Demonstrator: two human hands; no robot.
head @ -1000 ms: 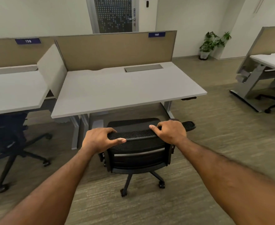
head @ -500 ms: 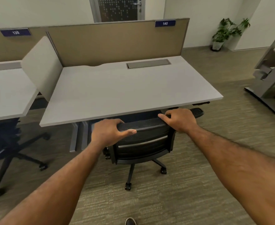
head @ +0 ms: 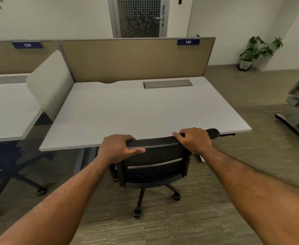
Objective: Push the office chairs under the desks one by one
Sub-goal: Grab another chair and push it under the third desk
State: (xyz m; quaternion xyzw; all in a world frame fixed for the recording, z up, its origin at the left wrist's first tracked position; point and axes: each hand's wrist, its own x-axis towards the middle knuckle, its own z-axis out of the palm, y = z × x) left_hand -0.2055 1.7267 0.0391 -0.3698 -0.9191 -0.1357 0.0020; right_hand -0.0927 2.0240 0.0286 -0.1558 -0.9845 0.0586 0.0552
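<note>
Left hand (head: 117,148): fingers curled over the top edge of the black mesh office chair (head: 154,163), thumb laid flat along the near side of the backrest rim, a closed hold on the rim's left end. Right hand (head: 194,141): fingers wrapped over the rim's right end, thumb pointing left along the mesh, likewise closed on the chair. Both forearms stretched forward from the lower corners of the view.

The chair's backrest top sat touching or just beside the front edge of the white desk (head: 145,110); which of the two could not be told. The seat was hidden beneath the desktop. One armrest showed past the right hand at the desk edge. Castors rested on the carpet (head: 216,200) in front of the desk.

Desk top was bare apart from a grey cable hatch (head: 167,83), lid shut, contents not visible. Tan partition (head: 136,59) behind it carried a blue plate marked 140 (head: 188,42).

To the left, a neighbouring desk (head: 5,110) under plate 139 (head: 27,45), with another dark chair (head: 7,167) partly beneath it. A potted plant (head: 254,50) stood in a white pot by the far wall.
</note>
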